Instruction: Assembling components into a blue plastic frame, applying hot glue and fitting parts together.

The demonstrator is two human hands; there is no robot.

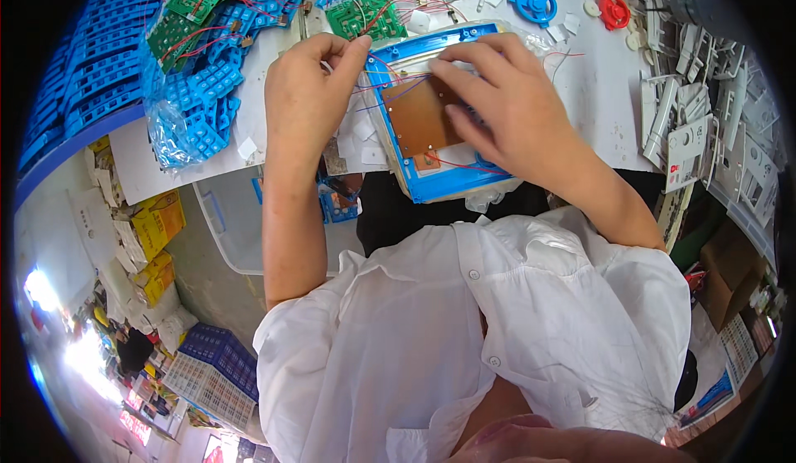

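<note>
A blue-rimmed plastic housing [489, 29] lies tilted in front of me at the table's near edge. Inside it sits a brown circuit board [419, 119], with thin red, blue and yellow wires around it. My left hand [308, 86] is at the housing's upper left corner, thumb and fingertips drawn together beside the wires; whatever they hold is too small to make out. Over the housing's right side, my right hand [514, 90] has its fingers curved and apart, above the board and the wires. Its palm side is hidden.
Green circuit boards [365, 17] with wires lie beyond the housing, others on the left pile. Blue plastic keypad parts [203, 90] heap at left beside a blue crate [83, 73]. A blue ring part [532, 4] and a red one [613, 10] lie far right, near white plastic parts [659, 119].
</note>
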